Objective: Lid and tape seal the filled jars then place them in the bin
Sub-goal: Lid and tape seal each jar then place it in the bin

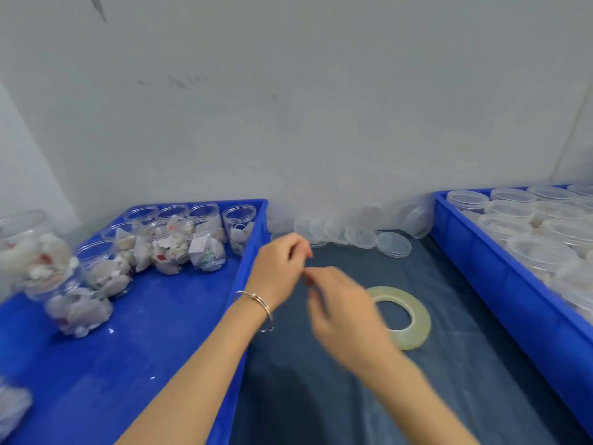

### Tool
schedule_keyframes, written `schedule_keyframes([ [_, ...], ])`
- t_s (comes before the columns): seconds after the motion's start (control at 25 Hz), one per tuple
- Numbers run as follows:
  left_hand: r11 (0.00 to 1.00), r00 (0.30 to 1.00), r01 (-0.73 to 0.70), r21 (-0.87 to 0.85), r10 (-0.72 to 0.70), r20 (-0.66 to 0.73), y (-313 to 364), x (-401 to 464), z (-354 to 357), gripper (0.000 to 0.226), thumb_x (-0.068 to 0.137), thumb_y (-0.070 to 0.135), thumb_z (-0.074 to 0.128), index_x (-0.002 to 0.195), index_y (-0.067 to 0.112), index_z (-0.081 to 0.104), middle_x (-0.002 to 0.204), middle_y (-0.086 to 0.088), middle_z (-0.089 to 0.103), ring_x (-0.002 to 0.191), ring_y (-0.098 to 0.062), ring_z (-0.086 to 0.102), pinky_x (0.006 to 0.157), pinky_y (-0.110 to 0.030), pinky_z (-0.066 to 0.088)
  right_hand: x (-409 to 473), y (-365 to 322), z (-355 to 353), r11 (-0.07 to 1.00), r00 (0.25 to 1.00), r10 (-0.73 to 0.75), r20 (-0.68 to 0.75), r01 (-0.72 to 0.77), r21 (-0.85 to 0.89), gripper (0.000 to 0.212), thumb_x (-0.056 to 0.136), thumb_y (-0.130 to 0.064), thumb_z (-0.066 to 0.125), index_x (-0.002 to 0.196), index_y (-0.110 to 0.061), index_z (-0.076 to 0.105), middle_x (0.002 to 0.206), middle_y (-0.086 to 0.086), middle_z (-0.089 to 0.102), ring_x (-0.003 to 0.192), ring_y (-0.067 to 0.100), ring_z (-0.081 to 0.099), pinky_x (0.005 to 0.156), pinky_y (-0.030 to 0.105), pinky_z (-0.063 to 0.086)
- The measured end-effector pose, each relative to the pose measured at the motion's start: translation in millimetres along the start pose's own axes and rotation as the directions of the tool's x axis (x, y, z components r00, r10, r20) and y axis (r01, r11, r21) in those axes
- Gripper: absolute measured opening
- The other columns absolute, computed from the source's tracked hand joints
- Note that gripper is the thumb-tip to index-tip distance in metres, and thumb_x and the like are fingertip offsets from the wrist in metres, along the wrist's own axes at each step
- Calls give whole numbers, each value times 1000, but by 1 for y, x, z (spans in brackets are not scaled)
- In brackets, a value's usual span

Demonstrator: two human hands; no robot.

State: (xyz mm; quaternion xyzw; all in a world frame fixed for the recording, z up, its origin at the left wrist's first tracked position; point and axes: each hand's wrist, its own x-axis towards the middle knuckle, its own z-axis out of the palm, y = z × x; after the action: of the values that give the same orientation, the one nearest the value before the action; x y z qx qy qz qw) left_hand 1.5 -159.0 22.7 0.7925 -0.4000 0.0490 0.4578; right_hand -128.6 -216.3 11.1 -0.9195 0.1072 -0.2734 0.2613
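head view: looking down at a dark-covered counter [321, 396] with a blue bin on each side, whole shot is a bit soft
left hand [278, 268]: sits over the inner edge of the left bin, fingers curled in toward the right hand, thin bracelet [256, 301] on the wrist. fingertips look pinched together but i honestly can't tell if anything is between them
right hand [345, 311]: heavily motion blurred, fingertips up near the left hand's. can't tell if it's gripping something or just loosely curled
tape roll [405, 316]: clear-yellowish ring lying flat on the counter just right of the right hand, its left edge hidden behind that hand. any strip coming off it isn't visible
filled jars [179, 242]: bunch of clear jars with no lids standing in the far part of the left bin [128, 364], stuffed with pale wrapped bits. a couple nearer ones at the left look tipped over, too smeary to be sure
left edge: another jar-ish blur and some pale wrapping at the bottom corner, both cut off by the frame
loose lids [362, 236]: clear lids scattered along the wall at the back of the counter, some overlapping, hard to count
right bin [513, 284]: packed with lidded clear jars [513, 208], runs out of frame on the right, contents just read as whitish
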Motion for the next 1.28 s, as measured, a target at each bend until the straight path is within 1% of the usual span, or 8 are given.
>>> schedule_keyframes([
  [0.12,949,930,280,-143,-305,-206,-54,2,-49,26,93,2,46,73,11,60,65,3,55,63,-11,49,54,-12,36,30,-53,68,991,978,-127,164,116,72,38,95,-8,39,132,-1,40,128,12,44,111,26,44,90,28,35],
  [0.24,862,850,506,11,-497,-174,-110,-17,-80,11,94,9,49,91,6,59,89,-11,61,82,-20,48,64,-24,34,44,-87,112,985,944,-164,287,171,0,52,94,-10,44,141,3,27,138,16,33,120,26,34,97,28,30],
  [0.44,793,779,607,-62,-608,-153,-142,-33,-95,14,92,9,45,84,14,55,85,0,54,81,-18,50,60,-8,37,38,-96,144,939,892,-198,407,292,-184,70,92,-10,45,146,5,4,142,17,27,129,27,29,109,32,29],
  [0.72,778,820,570,264,-518,-244,-141,-36,-110,26,88,8,55,114,9,55,116,-11,59,106,-25,54,91,-37,44,39,-92,148,925,875,-233,425,335,-182,68,94,-10,40,148,2,0,148,11,23,135,23,26,111,27,27],
  [0.84,626,808,526,576,-155,-569,-130,-30,-143,48,84,9,56,131,15,44,139,-12,41,124,-32,38,97,-44,33,38,-92,150,933,873,-208,441,312,-177,71,96,-13,39,148,3,-7,150,12,21,138,24,22,112,28,26],
  [0.96,566,686,575,591,61,-725,-122,-14,-210,70,80,9,60,141,29,33,154,-9,21,141,-38,17,104,-62,18,39,-90,153,933,872,-206,443,312,-180,70,97,-17,38,148,3,-6,147,14,23,136,25,23,112,30,25],
  [1.12,433,574,803,409,-378,-726,-150,-9,-277,70,86,38,63,144,16,30,157,-11,5,143,-45,-4,102,-75,7,39,-90,153,929,866,-201,458,316,-190,72,97,-19,39,148,4,-7,149,16,21,139,28,18,116,32,19],
  [1.28,624,604,727,286,-384,-698,-166,-23,-265,34,88,22,64,111,3,48,149,-17,18,108,-50,49,95,-52,40,38,-90,152,931,871,-216,442,320,-176,71,97,-18,39,148,3,-6,150,17,19,140,28,17,116,33,19],
])
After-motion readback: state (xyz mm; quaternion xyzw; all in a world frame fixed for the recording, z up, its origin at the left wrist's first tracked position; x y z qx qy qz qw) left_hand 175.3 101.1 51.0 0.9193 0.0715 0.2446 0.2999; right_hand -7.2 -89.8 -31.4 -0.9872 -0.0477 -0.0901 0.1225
